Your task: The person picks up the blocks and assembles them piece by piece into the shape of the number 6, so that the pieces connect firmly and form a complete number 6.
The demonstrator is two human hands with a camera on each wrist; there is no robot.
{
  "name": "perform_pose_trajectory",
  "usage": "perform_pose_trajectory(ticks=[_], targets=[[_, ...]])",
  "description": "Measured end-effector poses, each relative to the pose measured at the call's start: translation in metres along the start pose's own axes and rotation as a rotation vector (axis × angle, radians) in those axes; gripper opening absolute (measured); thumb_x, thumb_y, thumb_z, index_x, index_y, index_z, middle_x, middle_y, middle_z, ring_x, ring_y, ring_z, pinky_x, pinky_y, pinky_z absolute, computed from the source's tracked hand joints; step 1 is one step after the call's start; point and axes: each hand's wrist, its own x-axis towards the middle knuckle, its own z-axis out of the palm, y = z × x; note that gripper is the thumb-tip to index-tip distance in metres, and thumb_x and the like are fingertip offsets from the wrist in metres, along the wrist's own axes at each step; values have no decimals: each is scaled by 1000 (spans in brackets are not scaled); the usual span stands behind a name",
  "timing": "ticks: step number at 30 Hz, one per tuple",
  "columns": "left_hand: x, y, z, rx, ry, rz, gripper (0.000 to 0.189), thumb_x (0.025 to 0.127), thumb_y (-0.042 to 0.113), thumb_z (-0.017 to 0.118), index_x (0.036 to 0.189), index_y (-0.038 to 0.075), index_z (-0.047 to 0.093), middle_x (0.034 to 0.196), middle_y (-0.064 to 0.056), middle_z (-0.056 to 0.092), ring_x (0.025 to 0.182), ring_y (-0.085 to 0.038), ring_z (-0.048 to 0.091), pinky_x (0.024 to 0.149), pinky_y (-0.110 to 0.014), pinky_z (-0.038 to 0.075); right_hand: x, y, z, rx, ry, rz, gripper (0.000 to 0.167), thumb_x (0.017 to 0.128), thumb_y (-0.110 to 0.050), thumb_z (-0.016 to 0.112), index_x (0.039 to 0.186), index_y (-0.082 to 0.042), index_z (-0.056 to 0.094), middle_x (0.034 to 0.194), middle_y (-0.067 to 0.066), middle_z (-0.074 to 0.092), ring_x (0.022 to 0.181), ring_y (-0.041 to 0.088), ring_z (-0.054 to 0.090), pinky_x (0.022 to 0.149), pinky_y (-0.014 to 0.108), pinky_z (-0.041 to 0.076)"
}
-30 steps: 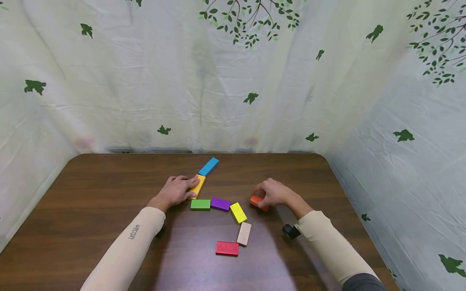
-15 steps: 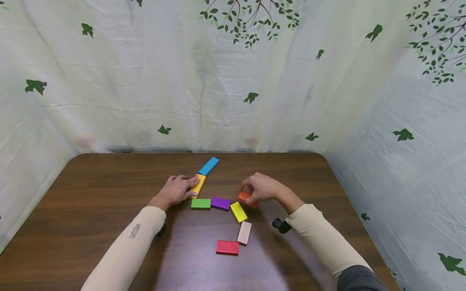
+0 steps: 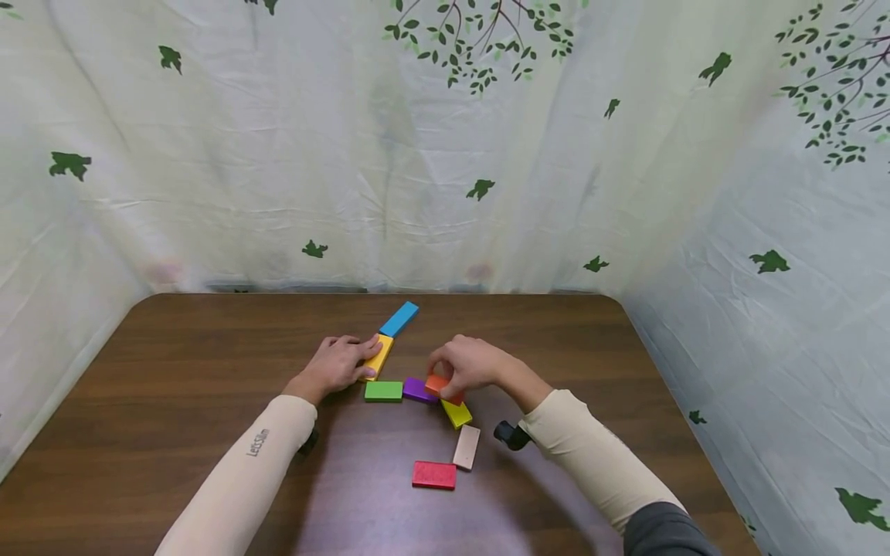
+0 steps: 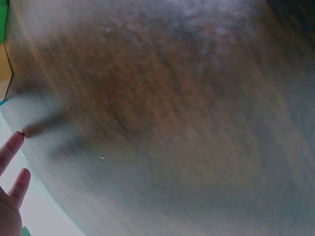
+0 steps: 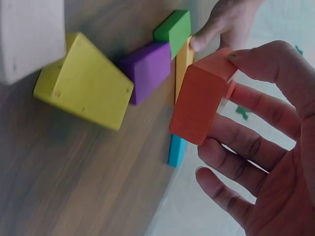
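My right hand [image 3: 473,363] pinches an orange wooden block [image 5: 196,105] between thumb and fingers. In the head view it hangs over where the purple block [image 3: 417,390] meets the yellow block [image 3: 456,415], hiding part of both. The right wrist view shows it raised off the table. My left hand [image 3: 337,364] holds the amber block [image 3: 378,357] flat on the table, thumb near one end and index finger near the other. A blue block [image 3: 399,318] touches the amber block's far end; a green block [image 3: 383,392] lies by its near end, beside the purple one.
Below the yellow block lie a pale wooden block [image 3: 467,448] and a red block [image 3: 434,475], corner to corner. The brown table [image 3: 208,340] ends at the back against a white curtain [image 3: 278,154] with leaf prints.
My right hand has carried the orange block leftward, from right of the yellow block to above the purple and yellow ones. The left hand and the lying blocks stay put.
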Motion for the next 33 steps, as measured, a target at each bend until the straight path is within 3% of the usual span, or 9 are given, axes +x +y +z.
perform_pose_trajectory(ticks=[17, 33], targets=[[-2, -4, 1, -16, 3, -16, 63, 93, 36, 61, 146, 9, 40, 151, -12, 39, 129, -43, 40, 102, -62, 25, 23, -34, 14, -42, -38, -101, 35, 77, -29, 77, 109, -16, 71, 81, -9, 61, 73, 8, 53, 61, 18, 45], [2, -5, 2, 0, -6, 3, 65, 93, 37, 61, 147, 10, 39, 151, -12, 38, 128, -42, 41, 100, -63, 27, 38, -50, 34, -90, -70, -174, 31, 80, -32, 76, 108, -19, 70, 71, -10, 59, 65, 2, 52, 57, 16, 41]])
